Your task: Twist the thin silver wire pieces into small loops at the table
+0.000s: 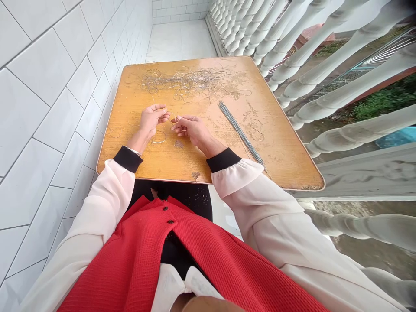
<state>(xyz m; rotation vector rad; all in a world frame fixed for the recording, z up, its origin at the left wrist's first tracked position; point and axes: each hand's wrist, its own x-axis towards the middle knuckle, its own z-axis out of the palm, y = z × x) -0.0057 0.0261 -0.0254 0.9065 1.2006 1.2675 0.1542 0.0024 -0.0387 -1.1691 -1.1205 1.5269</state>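
Red vest (136, 255) nearest, wire (173, 115) spans left hand (151, 118) to right hand (192, 128).

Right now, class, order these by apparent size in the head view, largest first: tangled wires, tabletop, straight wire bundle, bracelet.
1. Tabletop
2. Tangled wires
3. Straight wire bundle
4. Bracelet, only partly visible

White-tiled wall (48, 86), pale balusters (299, 86)

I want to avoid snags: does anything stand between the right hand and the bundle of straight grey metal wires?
Nothing visible does: only worn orange-brown tabletop shows between the right hand and that grey wire bundle. The tangled heap of thin silvery wires lies farther back, outside that gap.
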